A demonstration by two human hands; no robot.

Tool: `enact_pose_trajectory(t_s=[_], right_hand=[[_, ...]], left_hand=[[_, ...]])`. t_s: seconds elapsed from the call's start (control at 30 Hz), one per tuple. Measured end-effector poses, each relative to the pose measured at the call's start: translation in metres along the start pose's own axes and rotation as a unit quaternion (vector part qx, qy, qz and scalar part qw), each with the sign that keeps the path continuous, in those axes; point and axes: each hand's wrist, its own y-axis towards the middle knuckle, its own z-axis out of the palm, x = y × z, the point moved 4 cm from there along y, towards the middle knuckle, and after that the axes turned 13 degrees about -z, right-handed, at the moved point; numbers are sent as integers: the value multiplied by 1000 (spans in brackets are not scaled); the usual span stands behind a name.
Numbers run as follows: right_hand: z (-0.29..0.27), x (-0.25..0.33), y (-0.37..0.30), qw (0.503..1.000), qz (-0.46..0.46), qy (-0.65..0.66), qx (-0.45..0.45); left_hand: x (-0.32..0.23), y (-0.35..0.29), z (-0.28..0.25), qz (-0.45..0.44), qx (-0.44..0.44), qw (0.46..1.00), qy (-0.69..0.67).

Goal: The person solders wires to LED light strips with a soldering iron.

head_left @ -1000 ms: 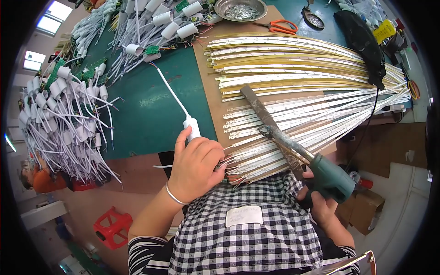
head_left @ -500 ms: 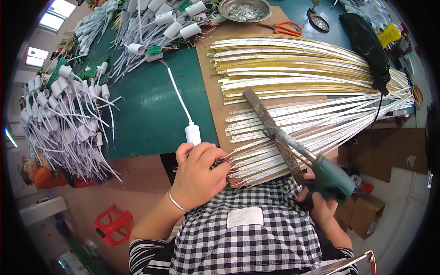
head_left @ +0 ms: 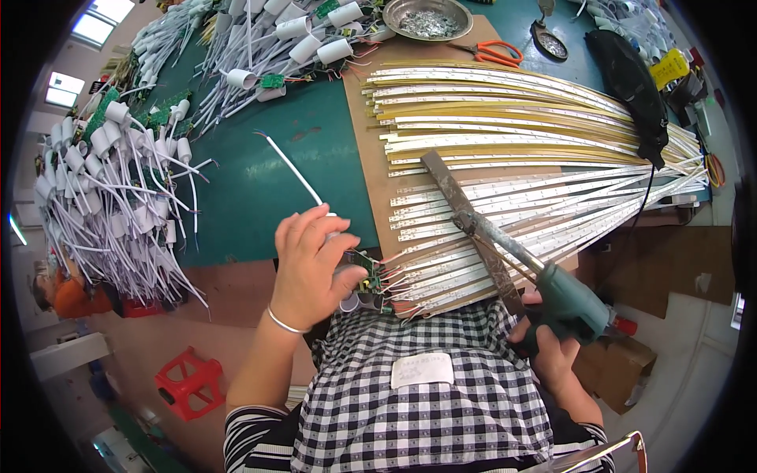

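Observation:
My left hand (head_left: pixel 311 264) is closed around a white plastic housing, mostly hidden by the fingers. From its far end a white cable (head_left: pixel 292 169) lies out over the green table. By my thumb, a small green circuit board (head_left: pixel 365 272) shows, its wires running to the near ends of the white LED strips (head_left: pixel 441 276). My right hand (head_left: pixel 552 347) grips the dark green soldering gun (head_left: pixel 574 303) at the right of my lap. The gun's metal barrel points up and left, its tip over a flat brownish metal bar (head_left: pixel 451 185) lying across the strips.
More LED strips on yellow backing (head_left: pixel 505 118) lie farther back on brown cardboard (head_left: pixel 359 134). Beyond are a metal bowl of shiny bits (head_left: pixel 428 20), orange-handled scissors (head_left: pixel 498 54) and a black bundle (head_left: pixel 627 87). Heaps of white housings with cables (head_left: pixel 110 189) crowd the left; a red stool (head_left: pixel 189 382) stands below.
My left hand has shifted slightly left and up, and the green board now shows beside the thumb. The white cable's far end has moved left and nearer. My right hand and soldering gun stay nearly still.

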Motion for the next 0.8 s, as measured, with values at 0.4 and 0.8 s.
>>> enact_pose_trajectory(t_s=[0.4, 0.8], right_hand=[[9, 9, 6, 1000, -16, 25, 5], [10, 9, 23, 997, -25, 49, 49]], left_hand=[[-1, -25, 1, -61, -12, 995, -82], [-5, -25, 12, -4, 114, 981, -157]])
